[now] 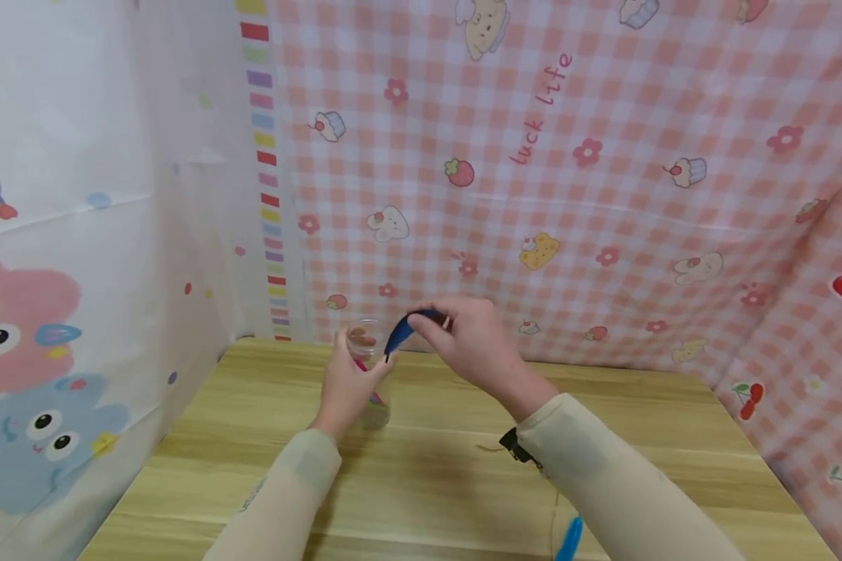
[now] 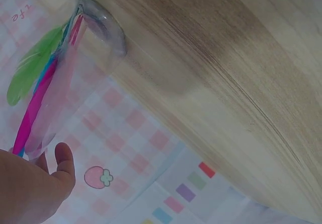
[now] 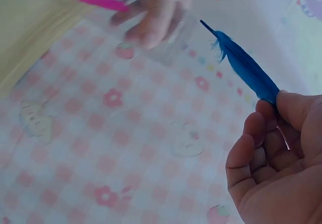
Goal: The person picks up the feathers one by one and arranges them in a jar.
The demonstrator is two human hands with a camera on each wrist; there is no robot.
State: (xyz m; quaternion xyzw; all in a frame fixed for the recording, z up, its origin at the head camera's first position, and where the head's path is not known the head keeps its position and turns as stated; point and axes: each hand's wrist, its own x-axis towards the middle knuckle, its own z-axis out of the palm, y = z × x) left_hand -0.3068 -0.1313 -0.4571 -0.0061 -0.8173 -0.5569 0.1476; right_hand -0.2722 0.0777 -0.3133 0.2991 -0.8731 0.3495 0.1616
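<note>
My left hand grips a clear jar standing on the wooden table. Magenta and green feathers stand inside the jar in the left wrist view, with some blue beside them. Thumb and forefinger of my right hand pinch a dark blue feather by its vane end. Its bare quill points down towards the jar's open mouth, just to the right of the rim. In the right wrist view the whole blue feather shows, apart from the jar, which is blurred there.
A light blue feather lies on the table near the front edge, by my right forearm. A pink checked cloth hangs behind the table, and a white printed cloth hangs at the left. A black buckle dangles under my right cuff.
</note>
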